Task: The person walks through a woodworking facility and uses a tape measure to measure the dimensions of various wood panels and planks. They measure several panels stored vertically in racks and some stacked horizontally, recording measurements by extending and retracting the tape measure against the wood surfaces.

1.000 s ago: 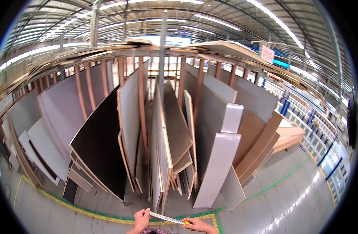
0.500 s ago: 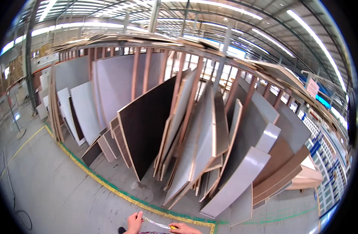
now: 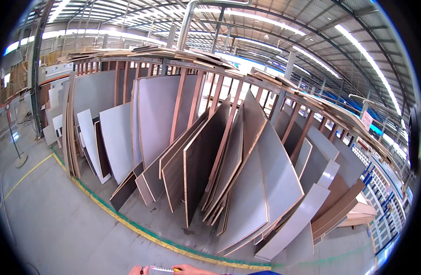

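At the bottom edge of the view, a tape measure (image 3: 161,268) is drawn out between my two hands, its pale marked blade running roughly level. My left hand (image 3: 137,270), partly cut off by the edge, is closed at the blade's free end. Closed around the small yellow case is my right hand (image 3: 191,269), with the forearm running off to the right. A greyish surface lies under the blade, too cropped to identify. Beyond my hands, large flat boards (image 3: 261,197), grey, white and dark brown, lean on edge in a rack.
The rack's brown uprights (image 3: 179,105) separate the boards, and more sheets (image 3: 196,56) lie flat on top. A yellow and green line (image 3: 146,233) runs along the floor before the rack. To the right stands a white and blue frame (image 3: 387,201); at far left, a thin stand (image 3: 15,142).
The view has shifted, so the boards look nearer and differently angled. Both hands sit lower and further left in the picture, and the visible stretch of blade looks shorter.
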The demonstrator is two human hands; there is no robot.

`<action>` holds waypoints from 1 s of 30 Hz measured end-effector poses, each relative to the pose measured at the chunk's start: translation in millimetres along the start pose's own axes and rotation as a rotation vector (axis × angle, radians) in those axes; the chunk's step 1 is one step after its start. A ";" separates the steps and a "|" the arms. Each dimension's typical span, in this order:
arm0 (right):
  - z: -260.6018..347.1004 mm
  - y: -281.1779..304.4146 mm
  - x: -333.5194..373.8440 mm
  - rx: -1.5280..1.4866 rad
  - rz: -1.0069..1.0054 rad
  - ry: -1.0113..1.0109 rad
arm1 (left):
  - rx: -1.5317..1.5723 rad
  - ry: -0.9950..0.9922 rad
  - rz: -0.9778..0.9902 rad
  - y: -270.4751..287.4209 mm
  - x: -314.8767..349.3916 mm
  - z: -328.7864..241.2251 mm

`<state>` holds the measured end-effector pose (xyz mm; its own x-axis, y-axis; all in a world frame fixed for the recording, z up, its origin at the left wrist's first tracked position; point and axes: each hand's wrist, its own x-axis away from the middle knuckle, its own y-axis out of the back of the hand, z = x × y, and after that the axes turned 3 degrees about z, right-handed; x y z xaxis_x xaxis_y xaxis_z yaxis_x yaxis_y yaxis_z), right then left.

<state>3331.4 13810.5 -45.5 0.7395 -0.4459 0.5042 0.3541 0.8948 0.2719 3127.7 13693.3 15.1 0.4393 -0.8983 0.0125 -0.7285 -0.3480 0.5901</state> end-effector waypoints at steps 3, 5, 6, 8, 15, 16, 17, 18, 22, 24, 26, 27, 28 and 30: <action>53.1 -11.0 -48.7 -0.092 0.071 0.039 | -0.026 -0.035 -0.070 30.3 -23.8 42.3; 5.1 -19.7 -128.0 0.093 0.131 0.187 | -0.028 -0.057 -0.115 46.9 -40.9 60.8; 17.9 -20.5 -147.0 0.042 0.236 0.116 | -0.025 -0.027 -0.167 51.0 -48.0 78.7; 27.8 -19.0 -172.1 0.108 0.276 0.072 | -0.044 0.061 -0.205 56.9 -56.7 91.4; 127.9 -13.2 -314.9 0.082 0.476 0.106 | -0.006 0.266 -0.422 135.6 -151.8 176.3; 152.0 -6.1 -331.8 0.074 0.532 0.115 | -0.008 0.260 -0.462 153.1 -170.5 189.6; 172.6 1.9 -350.5 0.065 0.581 0.127 | -0.003 0.298 -0.469 166.1 -192.1 211.4; 164.8 2.2 -386.1 0.086 0.558 0.246 | 0.003 0.336 -0.476 173.7 -214.4 240.3; 210.8 24.6 -485.9 -0.017 0.647 0.437 | 0.647 0.431 -0.572 232.2 -293.0 247.3; 258.7 38.8 -523.5 0.027 0.730 0.336 | 0.837 0.454 -0.649 249.0 -320.8 264.8; 272.5 45.7 -566.7 0.056 0.703 0.367 | 0.984 0.481 -0.685 259.1 -348.2 283.3; 276.6 46.9 -581.6 0.060 0.720 0.328 | 1.026 0.512 -0.691 263.9 -355.0 294.0; 296.4 47.3 -590.5 0.078 0.739 0.294 | 1.075 0.533 -0.705 270.5 -366.2 305.2; 315.8 49.7 -611.0 0.116 0.698 0.276 | 1.159 0.553 -0.628 286.9 -394.6 314.0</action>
<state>2716.4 14120.3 -81.2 0.8918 0.2586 0.3712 -0.2998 0.9523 0.0568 2580.3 13863.6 -74.0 0.7929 -0.3911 0.4672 -0.2319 -0.9028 -0.3622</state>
